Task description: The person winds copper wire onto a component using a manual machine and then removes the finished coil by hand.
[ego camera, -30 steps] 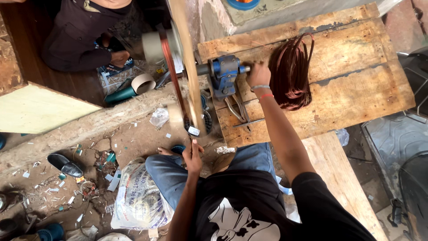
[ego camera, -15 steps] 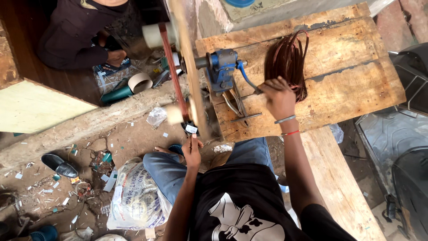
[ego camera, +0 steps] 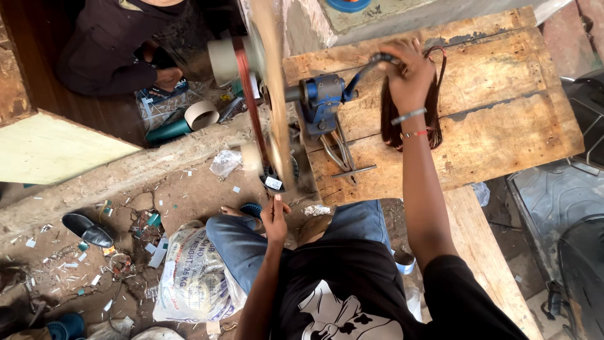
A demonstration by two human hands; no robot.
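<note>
Now the right hand [ego camera: 409,72] grips the blue winder's crank handle [ego camera: 371,66] near the counter's [ego camera: 503,119] far edge — left hand [ego camera: 275,217], fingers loosely curled and empty, touches the blurred wheel [ego camera: 274,107].

A black shoe [ego camera: 88,230] and a printed sack [ego camera: 192,277] lie on the littered ground.

Single head-worn view, looking steeply down, close over wooden bench [ego camera: 503,126]

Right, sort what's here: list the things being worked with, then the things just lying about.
In use:
right hand on the crank handle
blue winder
spinning wheel
left hand near the wheel's lower rim
wooden bench

Lying about:
black shoe
printed sack
cardboard tube
scraps on the ground
</note>
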